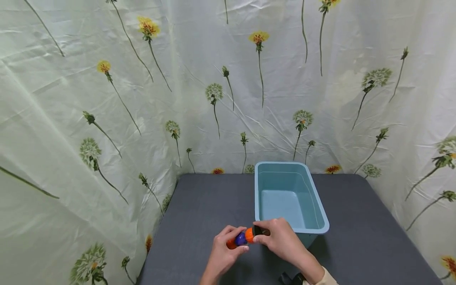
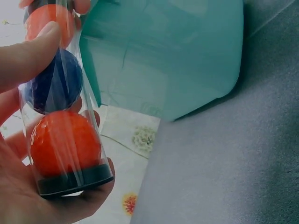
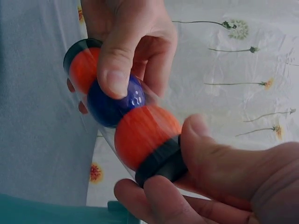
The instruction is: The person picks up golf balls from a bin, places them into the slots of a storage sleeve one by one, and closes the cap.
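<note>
A clear tube of balls (image 3: 112,100), orange, blue, orange, with black caps at both ends, is held between my two hands in front of the bin. My left hand (image 1: 223,250) grips the tube around its body, thumb across it near the blue ball (image 2: 56,84). At the other end, my right hand (image 1: 281,240) pinches the black cap (image 3: 161,161) between thumb and fingers. The cap sits against the tube's end beside an orange ball (image 3: 145,133). In the left wrist view the far black cap (image 2: 77,179) lies beside my palm.
A light blue plastic bin (image 1: 313,190) stands on the dark grey table (image 1: 206,202), just beyond my right hand. A floral curtain (image 1: 199,111) hangs behind and along the sides of the table. A black strap (image 1: 290,279) is on the right wrist.
</note>
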Motion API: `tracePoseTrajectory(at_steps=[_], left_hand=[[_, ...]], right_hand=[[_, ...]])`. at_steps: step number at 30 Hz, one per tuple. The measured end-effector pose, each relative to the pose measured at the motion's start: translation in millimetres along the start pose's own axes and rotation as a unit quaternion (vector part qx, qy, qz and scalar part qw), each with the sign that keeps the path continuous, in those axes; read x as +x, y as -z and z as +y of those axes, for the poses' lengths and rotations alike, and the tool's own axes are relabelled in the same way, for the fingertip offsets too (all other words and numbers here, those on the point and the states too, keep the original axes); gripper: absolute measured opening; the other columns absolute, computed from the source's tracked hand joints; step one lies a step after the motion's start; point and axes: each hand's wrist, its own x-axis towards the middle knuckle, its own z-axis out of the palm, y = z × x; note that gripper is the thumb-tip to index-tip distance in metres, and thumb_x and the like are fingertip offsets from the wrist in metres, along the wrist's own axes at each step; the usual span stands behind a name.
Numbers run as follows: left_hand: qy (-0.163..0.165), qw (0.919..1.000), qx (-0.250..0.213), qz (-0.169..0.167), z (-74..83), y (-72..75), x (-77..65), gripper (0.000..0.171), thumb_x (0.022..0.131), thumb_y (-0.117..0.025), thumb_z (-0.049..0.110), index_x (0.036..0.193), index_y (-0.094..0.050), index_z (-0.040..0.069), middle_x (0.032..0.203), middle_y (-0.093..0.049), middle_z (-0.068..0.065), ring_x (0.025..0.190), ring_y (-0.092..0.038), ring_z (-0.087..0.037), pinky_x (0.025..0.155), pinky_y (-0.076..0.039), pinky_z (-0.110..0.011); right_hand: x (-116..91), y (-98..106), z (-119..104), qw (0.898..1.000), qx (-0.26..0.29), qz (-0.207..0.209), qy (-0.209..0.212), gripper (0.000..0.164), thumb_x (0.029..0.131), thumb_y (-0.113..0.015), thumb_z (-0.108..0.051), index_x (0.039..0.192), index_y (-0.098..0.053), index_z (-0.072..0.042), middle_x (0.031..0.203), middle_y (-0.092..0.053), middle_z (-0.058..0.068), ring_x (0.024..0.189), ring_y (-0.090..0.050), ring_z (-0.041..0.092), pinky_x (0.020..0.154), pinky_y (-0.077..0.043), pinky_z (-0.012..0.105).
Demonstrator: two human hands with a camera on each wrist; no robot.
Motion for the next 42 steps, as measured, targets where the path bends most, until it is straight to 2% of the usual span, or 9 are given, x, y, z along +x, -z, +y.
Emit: tracePoseTrajectory(at_steps=[3, 8, 12, 15, 19, 23, 31, 37, 42], left_hand=[[0.009, 0.9998, -0.009, 0.012, 1.2, -1.9, 0.7, 0.044, 0.084, -0.084, 0.021, 0.126, -0.072, 0.021, 0.105, -0.060, 0.002, 0.095, -0.061, -0.018, 0.081, -0.055, -0.023], [0.000, 0.9990, -0.035, 0.029, 8.9, 5.2, 0.8, 0.047, 0.081, -0.086, 0.019, 0.125, -0.072, 0.022, 0.107, -0.062, 0.001, 0.097, -0.064, -0.021, 0.081, -0.056, -0.025], [-0.002, 0.9993, -0.024, 0.027, 30.5, 12.9, 0.0, 0.048, 0.080, -0.086, 0.012, 0.125, -0.070, 0.016, 0.109, -0.064, -0.004, 0.097, -0.065, -0.024, 0.082, -0.057, -0.029], [-0.006, 0.9995, -0.007, 0.030, 34.2, 15.3, 1.0, 0.049, 0.079, -0.086, 0.008, 0.124, -0.069, 0.016, 0.109, -0.065, -0.003, 0.098, -0.065, -0.024, 0.083, -0.057, -0.032], [-0.029, 0.9987, -0.006, 0.041, 18.8, 13.5, 2.8, 0.050, 0.078, -0.088, 0.015, 0.123, -0.068, 0.025, 0.112, -0.065, 0.005, 0.098, -0.065, -0.018, 0.085, -0.056, -0.032], [-0.028, 0.9986, -0.015, 0.041, 14.7, 12.6, 4.4, 0.049, 0.081, -0.086, 0.023, 0.125, -0.064, 0.027, 0.117, -0.065, 0.007, 0.099, -0.064, -0.017, 0.087, -0.055, -0.032], [0.035, 0.9968, -0.028, 0.065, 4.6, 12.4, 6.1, 0.048, 0.085, -0.083, 0.023, 0.127, -0.058, 0.023, 0.115, -0.066, 0.003, 0.100, -0.064, -0.018, 0.089, -0.052, -0.036], [0.062, 0.9955, -0.021, 0.069, -7.5, 10.7, 7.5, 0.050, 0.088, -0.080, 0.015, 0.130, -0.054, 0.010, 0.115, -0.066, -0.005, 0.105, -0.066, -0.024, 0.091, -0.053, -0.039], [0.079, 0.9943, -0.022, 0.069, -18.8, 9.2, 5.0, 0.051, 0.087, -0.081, 0.018, 0.130, -0.054, 0.009, 0.117, -0.067, -0.007, 0.109, -0.066, -0.027, 0.092, -0.053, -0.049]], right_hand=[[-0.4, 1.6, -3.8, 1.000, 0.000, 0.018, -0.007, 0.043, 0.083, -0.083, -0.027, 0.119, -0.075, -0.005, 0.094, -0.076, 0.003, 0.063, -0.059, 0.000, 0.053, -0.049, 0.022], [-2.1, 5.2, -15.0, 0.998, 0.001, 0.054, 0.019, 0.044, 0.082, -0.083, -0.029, 0.120, -0.074, -0.009, 0.091, -0.076, 0.002, 0.066, -0.065, 0.003, 0.052, -0.049, 0.021], [-4.9, 6.7, -22.5, 0.998, 0.006, 0.068, 0.015, 0.044, 0.084, -0.081, -0.032, 0.123, -0.073, -0.013, 0.086, -0.075, -0.002, 0.069, -0.066, 0.003, 0.052, -0.049, 0.022], [-5.7, 6.6, -24.3, 0.997, 0.028, 0.072, 0.004, 0.044, 0.084, -0.081, -0.033, 0.124, -0.073, -0.015, 0.089, -0.075, -0.003, 0.071, -0.067, 0.004, 0.054, -0.050, 0.022], [-8.4, 9.3, -23.3, 0.996, 0.060, 0.069, 0.017, 0.044, 0.087, -0.078, -0.038, 0.126, -0.072, -0.018, 0.108, -0.074, 0.000, 0.087, -0.072, 0.012, 0.065, -0.055, 0.020], [-12.2, 16.1, -20.4, 0.995, 0.053, 0.080, 0.037, 0.044, 0.090, -0.074, -0.043, 0.130, -0.069, -0.025, 0.122, -0.069, -0.006, 0.100, -0.069, 0.015, 0.076, -0.057, 0.024], [-20.3, 32.1, -9.6, 0.988, -0.010, 0.148, 0.044, 0.043, 0.091, -0.075, -0.040, 0.132, -0.064, -0.038, 0.125, -0.062, -0.021, 0.112, -0.063, 0.004, 0.084, -0.056, 0.032], [-29.0, 42.1, 7.0, 0.981, -0.050, 0.180, 0.057, 0.045, 0.091, -0.075, -0.039, 0.134, -0.063, -0.038, 0.127, -0.061, -0.020, 0.115, -0.061, 0.006, 0.084, -0.056, 0.036], [-38.5, 48.1, 24.1, 0.974, -0.084, 0.203, 0.047, 0.047, 0.090, -0.078, -0.033, 0.134, -0.063, -0.037, 0.126, -0.062, -0.016, 0.113, -0.063, 0.010, 0.080, -0.056, 0.038]])
